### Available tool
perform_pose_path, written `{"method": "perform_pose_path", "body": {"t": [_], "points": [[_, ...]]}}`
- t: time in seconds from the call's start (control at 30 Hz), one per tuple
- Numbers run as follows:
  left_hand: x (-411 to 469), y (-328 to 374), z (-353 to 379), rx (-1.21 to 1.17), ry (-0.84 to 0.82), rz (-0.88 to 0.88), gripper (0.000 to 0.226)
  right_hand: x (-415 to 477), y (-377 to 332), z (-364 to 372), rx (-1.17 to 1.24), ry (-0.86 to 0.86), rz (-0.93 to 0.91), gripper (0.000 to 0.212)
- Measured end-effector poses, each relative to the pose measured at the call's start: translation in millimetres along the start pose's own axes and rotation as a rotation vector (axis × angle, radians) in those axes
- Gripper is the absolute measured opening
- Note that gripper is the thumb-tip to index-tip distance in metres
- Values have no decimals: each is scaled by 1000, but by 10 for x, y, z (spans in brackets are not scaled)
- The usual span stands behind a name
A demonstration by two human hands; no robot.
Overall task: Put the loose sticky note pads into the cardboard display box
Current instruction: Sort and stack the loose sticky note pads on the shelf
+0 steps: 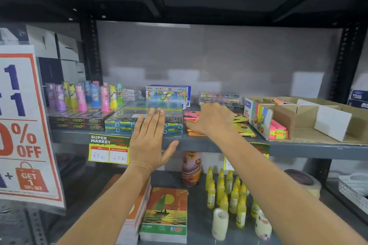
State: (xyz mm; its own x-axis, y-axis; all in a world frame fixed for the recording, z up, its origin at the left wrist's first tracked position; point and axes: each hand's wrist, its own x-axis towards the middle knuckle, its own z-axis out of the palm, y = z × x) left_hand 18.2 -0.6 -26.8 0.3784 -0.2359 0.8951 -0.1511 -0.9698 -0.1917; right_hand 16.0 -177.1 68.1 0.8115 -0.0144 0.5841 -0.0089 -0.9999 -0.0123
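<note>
Sticky note pads (192,116) flat under right hand (212,119)

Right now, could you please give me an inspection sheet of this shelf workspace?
Surface: grey metal shelf, crowded with stock.
Job's things: loose pink, orange and yellow sticky note pads lie flat on the shelf; open cardboard display box stands right of them, neon pads already inside.
Clutter: black neon pen boxes, blue pencil packs, pastel tubes, oil pastel boxes.
Hands: left hand open, flat, holding nothing; right hand reaches over the loose pads, grip unclear.
Cables: nothing seen.
Surroundings: yellow glue bottles and notebooks on the shelf below; red-bordered sale poster left.
</note>
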Motion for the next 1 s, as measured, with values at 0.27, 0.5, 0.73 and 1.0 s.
{"method": "perform_pose_path", "body": {"t": [0.27,0.5,0.73,1.0], "points": [[8,-1,-6,12,-19,2,79,14,113,-36,13,87,18,77],[17,1,-24,0,-65,-25,80,497,585,-42,46,-73,155,55],[8,-4,-2,-4,-35,-23,78,743,778,246,43,-511,63,34],[10,-11,11,-7,-33,-19,78,712,814,298,12,-327,67,39]]}}
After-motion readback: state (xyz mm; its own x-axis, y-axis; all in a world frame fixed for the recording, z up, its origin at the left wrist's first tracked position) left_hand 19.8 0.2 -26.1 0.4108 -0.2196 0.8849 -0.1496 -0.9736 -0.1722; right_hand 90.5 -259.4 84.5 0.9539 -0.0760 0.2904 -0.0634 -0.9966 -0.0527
